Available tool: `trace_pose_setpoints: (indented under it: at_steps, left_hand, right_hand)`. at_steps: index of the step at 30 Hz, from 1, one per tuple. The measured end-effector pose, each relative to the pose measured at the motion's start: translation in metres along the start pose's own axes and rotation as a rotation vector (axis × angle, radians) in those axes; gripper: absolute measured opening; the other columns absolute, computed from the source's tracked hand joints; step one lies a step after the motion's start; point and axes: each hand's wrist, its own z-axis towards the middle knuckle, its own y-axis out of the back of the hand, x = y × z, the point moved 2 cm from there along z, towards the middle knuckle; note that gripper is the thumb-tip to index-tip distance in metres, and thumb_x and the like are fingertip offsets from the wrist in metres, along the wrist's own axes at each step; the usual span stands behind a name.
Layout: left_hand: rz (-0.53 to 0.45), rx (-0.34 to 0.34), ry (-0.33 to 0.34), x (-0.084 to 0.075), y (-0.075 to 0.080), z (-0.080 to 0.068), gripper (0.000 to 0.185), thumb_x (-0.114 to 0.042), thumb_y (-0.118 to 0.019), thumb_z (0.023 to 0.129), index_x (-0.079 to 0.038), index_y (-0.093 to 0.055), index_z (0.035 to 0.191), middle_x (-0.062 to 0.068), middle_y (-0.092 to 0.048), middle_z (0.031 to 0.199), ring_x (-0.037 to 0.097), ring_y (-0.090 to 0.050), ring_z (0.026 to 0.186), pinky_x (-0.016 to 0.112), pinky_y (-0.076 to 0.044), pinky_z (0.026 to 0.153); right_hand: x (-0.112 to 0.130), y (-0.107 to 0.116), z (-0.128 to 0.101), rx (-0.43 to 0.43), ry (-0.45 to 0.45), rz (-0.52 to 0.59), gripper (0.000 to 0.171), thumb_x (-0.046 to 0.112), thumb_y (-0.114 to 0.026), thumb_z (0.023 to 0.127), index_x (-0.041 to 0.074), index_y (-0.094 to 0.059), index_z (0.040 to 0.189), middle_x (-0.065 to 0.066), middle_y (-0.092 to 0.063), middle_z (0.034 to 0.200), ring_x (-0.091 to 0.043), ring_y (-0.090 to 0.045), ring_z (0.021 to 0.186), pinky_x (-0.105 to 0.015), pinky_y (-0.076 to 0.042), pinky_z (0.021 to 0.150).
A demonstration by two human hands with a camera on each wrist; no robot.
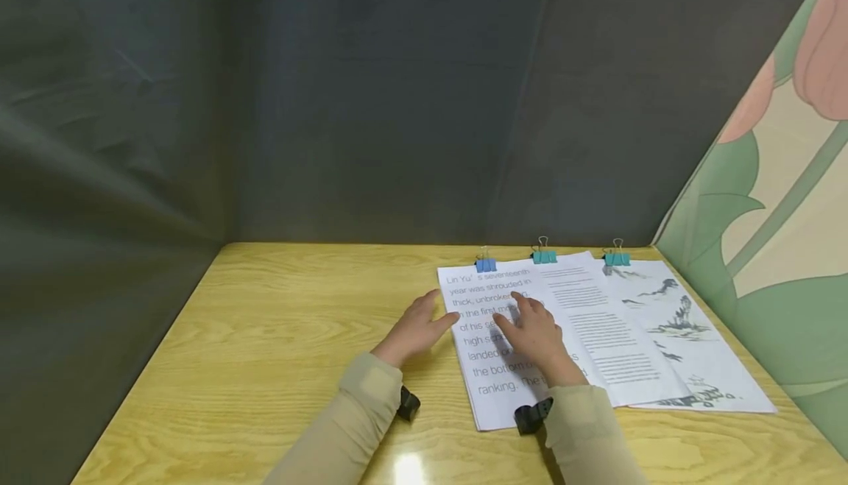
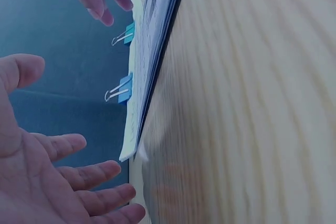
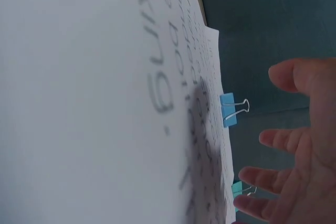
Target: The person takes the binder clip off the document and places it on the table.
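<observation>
Papers (image 1: 486, 369): large print, on the table (image 1: 265, 345)
Blue clip (image 1: 486, 265): on their far edge
Left hand (image 1: 416, 327): fingers apart, near their left edge
Right hand (image 1: 535, 334): fingers apart, over the papers

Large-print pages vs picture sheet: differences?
Printing: the large-print pages carry big text; the picture sheet shows dark, brushy scenery.
Clip: the large-print pages have a blue clip, the picture sheet a teal clip.
Hands: the right hand is above the large-print pages; no hand is over the picture sheet.
Shared: white paper, lying on the table, clipped at the far edge.
</observation>
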Motion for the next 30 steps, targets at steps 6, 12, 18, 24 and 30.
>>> trace_pose_setpoints:
  at_steps: [6, 12, 18, 24, 30]
  left_hand:
    - [-0.020, -0.004, 0.031, -0.004, -0.008, 0.006, 0.077, -0.041, -0.053, 0.104, 0.004, -0.027, 0.160, 0.026, -0.029, 0.163, 0.041, -0.027, 0.151, 0.053, -0.024, 0.120]
    - [-0.040, -0.015, 0.031, -0.008, -0.015, 0.009, 0.076, -0.040, -0.054, 0.104, 0.004, -0.028, 0.160, 0.026, -0.029, 0.163, 0.040, -0.028, 0.150, 0.052, -0.025, 0.120]
    - [-0.075, -0.020, 0.017, -0.013, -0.021, 0.014, 0.075, -0.037, -0.055, 0.104, 0.007, -0.029, 0.158, 0.028, -0.029, 0.162, 0.041, -0.029, 0.150, 0.051, -0.025, 0.120]
    - [-0.114, -0.026, 0.038, -0.014, -0.026, 0.017, 0.073, -0.035, -0.055, 0.105, 0.004, -0.029, 0.160, 0.026, -0.028, 0.163, 0.042, -0.031, 0.148, 0.052, -0.026, 0.120]
    - [-0.156, -0.026, 0.022, -0.017, -0.028, 0.021, 0.072, -0.031, -0.057, 0.104, 0.004, -0.027, 0.160, 0.026, -0.029, 0.162, 0.042, -0.030, 0.148, 0.052, -0.026, 0.120]
  right_hand:
    - [-0.009, 0.002, 0.004, -0.016, -0.041, -0.003, 0.067, 0.034, -0.054, 0.102, -0.006, -0.038, 0.154, -0.039, -0.035, 0.152, -0.059, -0.034, 0.138, -0.073, -0.028, 0.108]
    - [-0.021, 0.004, 0.008, -0.020, -0.065, -0.007, 0.067, 0.030, -0.054, 0.102, -0.009, -0.036, 0.154, -0.040, -0.034, 0.152, -0.059, -0.033, 0.139, -0.069, -0.029, 0.111]
    - [-0.025, 0.011, 0.010, -0.067, -0.031, -0.034, 0.064, 0.026, -0.058, 0.100, -0.012, -0.042, 0.149, -0.043, -0.038, 0.147, -0.060, -0.034, 0.137, -0.067, -0.029, 0.112]
    - [-0.028, 0.016, 0.009, -0.020, -0.090, 0.062, 0.067, 0.027, -0.056, 0.101, -0.010, -0.037, 0.152, -0.045, -0.026, 0.153, -0.061, -0.024, 0.142, -0.070, -0.025, 0.113]
    - [-0.031, 0.018, 0.011, -0.001, -0.112, 0.116, 0.068, 0.027, -0.054, 0.102, -0.010, -0.032, 0.155, -0.044, -0.024, 0.154, -0.061, -0.026, 0.141, -0.070, -0.027, 0.112]
